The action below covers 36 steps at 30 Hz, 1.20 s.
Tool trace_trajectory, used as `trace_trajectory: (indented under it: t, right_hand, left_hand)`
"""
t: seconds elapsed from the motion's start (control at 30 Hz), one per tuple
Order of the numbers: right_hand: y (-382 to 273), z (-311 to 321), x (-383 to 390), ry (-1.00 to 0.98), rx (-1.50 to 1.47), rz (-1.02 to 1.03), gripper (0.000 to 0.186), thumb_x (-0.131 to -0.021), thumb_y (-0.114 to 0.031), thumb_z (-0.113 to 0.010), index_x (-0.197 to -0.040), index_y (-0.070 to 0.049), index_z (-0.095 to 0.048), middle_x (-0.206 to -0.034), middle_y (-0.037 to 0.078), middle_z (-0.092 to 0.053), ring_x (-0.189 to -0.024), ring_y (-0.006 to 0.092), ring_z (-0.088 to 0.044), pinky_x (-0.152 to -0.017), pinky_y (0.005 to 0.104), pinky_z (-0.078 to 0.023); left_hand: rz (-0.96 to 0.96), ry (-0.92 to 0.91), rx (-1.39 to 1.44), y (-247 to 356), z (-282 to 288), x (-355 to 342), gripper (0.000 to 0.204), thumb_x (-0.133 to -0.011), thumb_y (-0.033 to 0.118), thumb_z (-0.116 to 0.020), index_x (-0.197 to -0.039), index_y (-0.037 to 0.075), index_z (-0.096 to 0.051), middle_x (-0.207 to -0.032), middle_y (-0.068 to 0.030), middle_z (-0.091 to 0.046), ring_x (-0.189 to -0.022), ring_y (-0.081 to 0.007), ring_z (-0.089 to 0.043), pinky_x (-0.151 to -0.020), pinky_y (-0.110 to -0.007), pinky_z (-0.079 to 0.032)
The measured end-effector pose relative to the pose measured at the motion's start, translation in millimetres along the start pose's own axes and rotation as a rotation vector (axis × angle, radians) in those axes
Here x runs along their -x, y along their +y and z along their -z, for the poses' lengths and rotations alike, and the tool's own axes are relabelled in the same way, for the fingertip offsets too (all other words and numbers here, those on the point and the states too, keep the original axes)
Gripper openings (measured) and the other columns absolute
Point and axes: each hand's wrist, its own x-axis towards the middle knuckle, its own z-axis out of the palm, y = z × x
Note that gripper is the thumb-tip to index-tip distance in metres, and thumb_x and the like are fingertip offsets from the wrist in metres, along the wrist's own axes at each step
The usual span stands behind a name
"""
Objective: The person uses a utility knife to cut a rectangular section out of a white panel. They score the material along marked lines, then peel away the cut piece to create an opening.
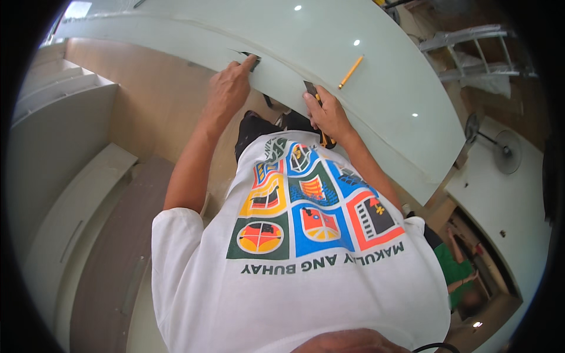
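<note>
A large glossy white panel (pixel 400 88) lies in front of me. My left hand (pixel 229 88) is at its near edge. The index finger is stretched out and touches a small dark patch (pixel 256 59) on the panel; whether that is a loose piece or an opening I cannot tell. The left thumb is mostly hidden. In my right hand (pixel 331 115) is a black and yellow utility knife (pixel 310 88), its dark end resting near the panel's edge and its handle pointing back toward my body. Right of the knife, a yellow pencil (pixel 351 72) lies on the panel.
White cabinet parts (pixel 65 100) and a brown panel (pixel 112 253) stand at the left. A fan (pixel 506 152) is at the right, below a metal rack (pixel 465 53). A person in green (pixel 456 267) works at the lower right.
</note>
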Motion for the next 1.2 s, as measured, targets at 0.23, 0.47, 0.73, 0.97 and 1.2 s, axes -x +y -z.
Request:
trace_trajectory:
  t: [0.23,0.47,0.73,0.97,1.2]
  right_hand:
    - [3,-77,-17,-0.092,-0.12,0.052,0.03,-0.108,-0.03,-0.058,-0.102,-0.001,-0.058,-0.068,0.002,-0.057,-0.051,0.0101,-0.056,-0.047,0.0293,-0.048]
    - [12,-72,3,0.008,-0.207,-0.019,0.033,-0.109,-0.033,-0.058,-0.1,-0.001,-0.055,-0.068,0.002,-0.055,-0.05,0.0099,-0.055,-0.046,0.0289,-0.048]
    - [93,-65,32,0.376,-0.267,0.085,0.037,-0.109,-0.032,-0.046,-0.13,-0.002,-0.047,-0.074,0.006,-0.056,-0.056,0.0167,-0.059,-0.052,0.0332,-0.054]
    - [35,-61,44,0.307,-0.565,-0.097,0.057,-0.11,-0.03,-0.042,-0.16,-0.004,-0.032,-0.08,0.007,-0.059,-0.065,0.0177,-0.063,-0.056,0.0325,-0.055]
    - [29,-50,46,0.444,-0.583,-0.071,0.047,-0.108,-0.029,-0.055,-0.146,-0.001,-0.052,-0.093,0.014,-0.072,-0.074,0.0235,-0.069,-0.068,0.0401,-0.056]
  left_hand:
    - [-0.169,-0.034,-0.087,-90,26,21,0.044,-0.096,0.002,-0.051,-0.138,0.01,-0.063,-0.105,-0.0212,-0.073,-0.094,-0.0401,-0.071,-0.081,-0.05,-0.055]
    - [-0.356,-0.069,-0.145,-84,16,20,0.031,-0.1,0.01,-0.059,-0.13,0.007,-0.064,-0.097,-0.0195,-0.075,-0.086,-0.0402,-0.072,-0.074,-0.05,-0.057]
    - [-0.444,-0.287,-0.209,6,-46,11,0.043,-0.097,0.009,-0.061,-0.14,0.005,-0.055,-0.117,-0.0187,-0.075,-0.105,-0.0368,-0.073,-0.087,-0.048,-0.058]
    - [-0.599,-0.198,-0.149,25,-60,-30,0.032,-0.103,0.013,-0.059,-0.133,0.002,-0.062,-0.104,-0.0221,-0.076,-0.091,-0.0403,-0.075,-0.074,-0.049,-0.059]
    - [-0.477,-0.248,0.154,17,-56,-32,0.032,-0.103,0.016,-0.062,-0.128,-0.002,-0.068,-0.107,-0.0242,-0.073,-0.091,-0.041,-0.072,-0.077,-0.048,-0.055]
